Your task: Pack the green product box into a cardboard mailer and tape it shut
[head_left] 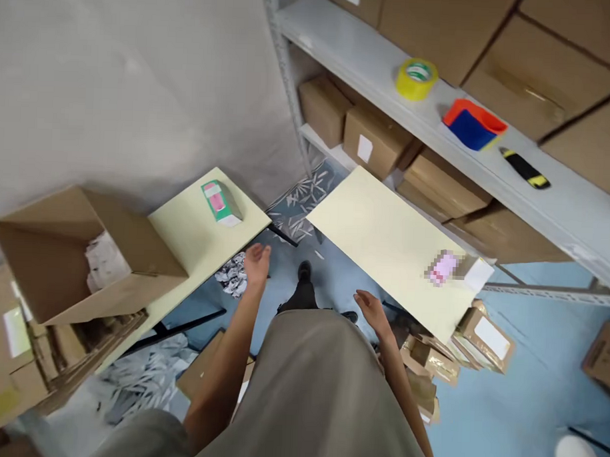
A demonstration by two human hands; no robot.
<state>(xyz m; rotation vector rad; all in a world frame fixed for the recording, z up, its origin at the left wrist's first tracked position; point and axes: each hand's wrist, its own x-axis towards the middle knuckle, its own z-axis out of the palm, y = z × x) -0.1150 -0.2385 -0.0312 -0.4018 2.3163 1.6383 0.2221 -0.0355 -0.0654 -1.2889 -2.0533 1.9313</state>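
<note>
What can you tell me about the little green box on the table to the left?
The green box has a pink panel with a pale strip across it, and its near end looks white. It seems to be thin card; any print is too small to read. It lies on the pale yellow table, towards the far end, slanted in the picture. Only the table touches it; the left hand is apart from it.

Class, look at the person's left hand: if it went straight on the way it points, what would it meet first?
The left hand would probably meet the edge of the table under the green box, close to a corner. Depth is unclear, so it might pass above or below instead.
</note>
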